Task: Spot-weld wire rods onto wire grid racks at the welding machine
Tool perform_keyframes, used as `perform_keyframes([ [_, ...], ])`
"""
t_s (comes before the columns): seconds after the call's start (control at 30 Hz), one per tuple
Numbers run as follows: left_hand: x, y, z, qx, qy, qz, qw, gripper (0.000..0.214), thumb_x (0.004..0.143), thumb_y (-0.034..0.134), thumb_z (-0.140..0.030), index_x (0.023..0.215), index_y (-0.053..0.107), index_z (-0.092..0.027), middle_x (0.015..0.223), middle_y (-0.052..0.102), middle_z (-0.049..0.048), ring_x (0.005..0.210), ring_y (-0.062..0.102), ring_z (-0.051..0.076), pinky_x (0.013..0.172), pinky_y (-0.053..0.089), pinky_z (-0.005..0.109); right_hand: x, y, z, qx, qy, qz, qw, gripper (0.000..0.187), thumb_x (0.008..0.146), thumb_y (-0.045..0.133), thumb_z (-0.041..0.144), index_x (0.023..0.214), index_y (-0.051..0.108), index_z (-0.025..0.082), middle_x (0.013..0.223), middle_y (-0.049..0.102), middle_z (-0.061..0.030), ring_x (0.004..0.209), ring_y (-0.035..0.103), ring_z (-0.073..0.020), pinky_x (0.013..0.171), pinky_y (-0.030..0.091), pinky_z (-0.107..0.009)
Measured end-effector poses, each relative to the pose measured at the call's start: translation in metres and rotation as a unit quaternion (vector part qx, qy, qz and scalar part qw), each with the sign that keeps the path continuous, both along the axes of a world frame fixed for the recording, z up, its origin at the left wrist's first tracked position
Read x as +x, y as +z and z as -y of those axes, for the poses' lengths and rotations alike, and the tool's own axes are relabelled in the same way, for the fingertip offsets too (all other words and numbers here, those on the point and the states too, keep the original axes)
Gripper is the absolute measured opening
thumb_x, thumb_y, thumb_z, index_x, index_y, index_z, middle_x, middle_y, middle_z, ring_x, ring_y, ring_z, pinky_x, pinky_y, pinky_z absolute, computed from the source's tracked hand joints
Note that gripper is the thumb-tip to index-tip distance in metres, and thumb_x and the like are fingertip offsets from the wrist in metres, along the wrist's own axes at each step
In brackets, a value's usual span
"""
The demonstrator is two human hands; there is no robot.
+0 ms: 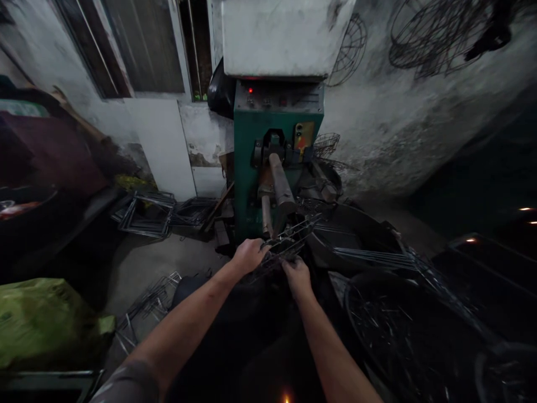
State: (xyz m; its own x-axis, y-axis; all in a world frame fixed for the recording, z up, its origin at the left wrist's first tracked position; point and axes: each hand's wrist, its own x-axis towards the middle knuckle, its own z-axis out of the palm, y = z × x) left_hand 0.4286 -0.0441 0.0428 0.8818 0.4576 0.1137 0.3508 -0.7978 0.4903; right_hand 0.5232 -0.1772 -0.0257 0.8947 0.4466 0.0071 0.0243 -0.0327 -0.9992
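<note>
— yo, what've you got there?
— wire rack (pixel 296 236), caught between both my hands. left hand (pixel 250 255) is gripping its left end, right hand (pixel 298 275) is pinching the near edge.
— what's around?
— green machine (pixel 246 134) beyond my fingertips (pixel 287 265), rods (pixel 373 257) off to their right.

Dark grey sleeve (pixel 133 382), bare forearms (pixel 205 308)

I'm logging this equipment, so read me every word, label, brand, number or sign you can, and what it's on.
No text is readable here.
Control panel: any markings too small.
Green machine: faint marks, too blurred.
Yellow-green sack: dark marks, too blurred.
</note>
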Motion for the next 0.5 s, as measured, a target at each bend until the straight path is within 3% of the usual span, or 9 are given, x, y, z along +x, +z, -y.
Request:
perform_keyframes([
  [0.27,0.006,-0.004,0.001,-0.008,0.010,0.014,1.000,0.033,0.091,0.046,-0.040,0.074,0.060,-0.015,0.072,0.065,0.0073,0.073,0.062,0.018,0.062,0.037,0.024,-0.003,0.006,0.006,0.020,0.016,0.013,1.000,0.037,0.064,0.066,0.050,0.079,0.062,0.016,0.078,0.068,-0.0056,0.072,0.061,-0.0208,0.062,0.048,-0.030],
  [0.4,0.009,-0.008,-0.001,-0.034,-0.001,0.018,0.999,0.034,0.091,0.045,-0.041,0.077,0.062,-0.014,0.077,0.066,0.0082,0.077,0.061,0.017,0.067,0.038,0.024,-0.005,0.007,0.008,-0.012,0.040,-0.088,0.995,0.037,0.058,0.067,0.048,0.077,0.060,0.017,0.059,0.061,-0.0001,0.045,0.047,-0.0116,0.039,0.033,-0.023],
  [0.5,0.012,-0.006,0.001,-0.053,-0.002,0.013,0.999,0.035,0.092,0.044,-0.039,0.080,0.063,-0.013,0.079,0.067,0.0097,0.078,0.060,0.018,0.069,0.040,0.025,-0.005,0.011,0.008,0.002,0.103,-0.176,0.979,0.040,0.058,0.068,0.040,0.090,0.060,0.018,0.055,0.057,0.0039,0.035,0.034,-0.0064,0.034,0.024,-0.019],
])
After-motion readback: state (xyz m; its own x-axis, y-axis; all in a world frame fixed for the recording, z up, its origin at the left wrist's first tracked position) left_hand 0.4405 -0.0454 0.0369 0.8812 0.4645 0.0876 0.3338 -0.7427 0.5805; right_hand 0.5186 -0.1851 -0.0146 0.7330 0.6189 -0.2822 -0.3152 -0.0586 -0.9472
